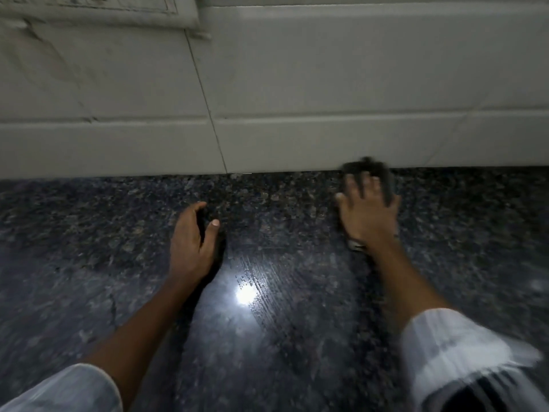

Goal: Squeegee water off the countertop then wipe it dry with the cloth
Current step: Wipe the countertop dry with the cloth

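Observation:
The dark speckled granite countertop (pixel 267 337) fills the lower half of the view, with fine wet streaks around a bright light reflection in its middle. My right hand (pixel 368 215) lies flat with spread fingers on a dark grey cloth (pixel 372 169), pressing it against the counter close to the back wall; hand and cloth are motion-blurred. My left hand (pixel 193 239) rests on the counter at centre left, fingers loosely curled, holding nothing. No squeegee is in view.
A white tiled wall (pixel 297 84) rises along the counter's far edge. A white switch plate (pixel 98 7) sits on the wall at the top left. White sleeves (pixel 463 352) cover both forearms near the bottom edge.

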